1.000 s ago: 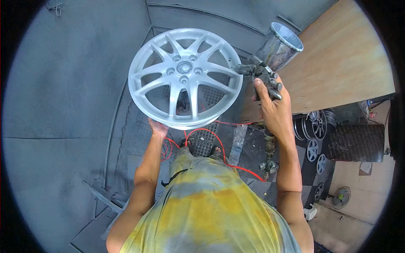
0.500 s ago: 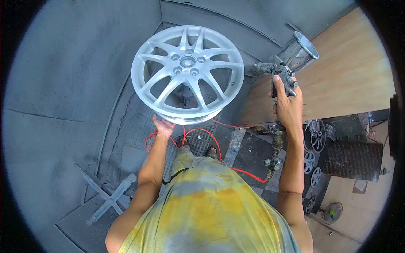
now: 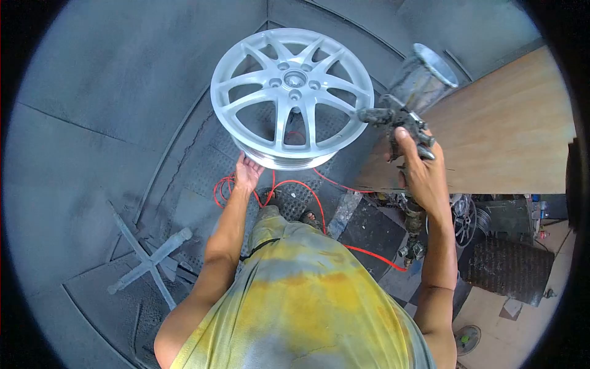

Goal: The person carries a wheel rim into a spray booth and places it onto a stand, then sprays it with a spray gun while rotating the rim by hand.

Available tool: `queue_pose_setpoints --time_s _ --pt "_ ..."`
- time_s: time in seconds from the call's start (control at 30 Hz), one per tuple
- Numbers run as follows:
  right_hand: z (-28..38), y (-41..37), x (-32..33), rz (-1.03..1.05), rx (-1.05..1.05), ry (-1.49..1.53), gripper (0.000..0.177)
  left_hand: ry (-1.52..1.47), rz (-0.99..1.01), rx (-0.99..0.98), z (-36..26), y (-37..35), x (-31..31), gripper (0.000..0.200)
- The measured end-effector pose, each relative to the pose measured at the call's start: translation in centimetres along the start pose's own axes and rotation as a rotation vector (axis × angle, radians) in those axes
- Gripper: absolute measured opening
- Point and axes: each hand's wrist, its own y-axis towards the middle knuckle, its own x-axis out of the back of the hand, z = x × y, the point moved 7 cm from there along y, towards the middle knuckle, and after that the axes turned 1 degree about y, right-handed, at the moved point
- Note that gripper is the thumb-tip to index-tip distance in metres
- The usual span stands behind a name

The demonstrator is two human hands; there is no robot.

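Where the paint-stained shirt (image 3: 295, 307) fills the bottom of the view, both bare arms reach forward from it. Below them a red hose (image 3: 295, 184) loops over the dark grated floor around the person's feet. The left hand (image 3: 247, 172) is spread, its palm and fingers laid against the lower rim of a silver alloy wheel (image 3: 292, 98). The wheel sits tilted face-up ahead of the person, and what carries it underneath cannot be told. The right hand (image 3: 421, 175) is wrapped closed around the grip of a grimy spray gun (image 3: 399, 126). The gun's metal cup (image 3: 424, 77) stands above it, and its muzzle is just beside the wheel's right edge. A wooden board (image 3: 510, 135) runs close behind that hand and hems in the right side, with more wheels (image 3: 462, 212) stacked under its lower edge. To the left the floor lies open, and a grey cross-shaped stand (image 3: 147, 261) rests well apart from the wheel. Grey booth walls close in behind the wheel's far rim.
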Motion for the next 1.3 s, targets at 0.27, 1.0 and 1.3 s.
queue_pose_setpoints --time_s 0.27,1.0,1.3 --pt "1.9 -1.1 -2.7 0.326 0.007 -0.083 0.026 0.086 -0.033 -0.071 0.9 0.3 -0.8 0.054" --pt "1.8 1.1 -4.1 0.059 0.147 -0.073 0.025 0.29 -0.071 -0.097 8.3 -2.2 -0.4 0.052" --pt "2.7 -1.6 -8.5 0.368 0.147 -0.064 0.024 0.41 0.219 0.196 16.6 -4.9 -5.9 0.061"
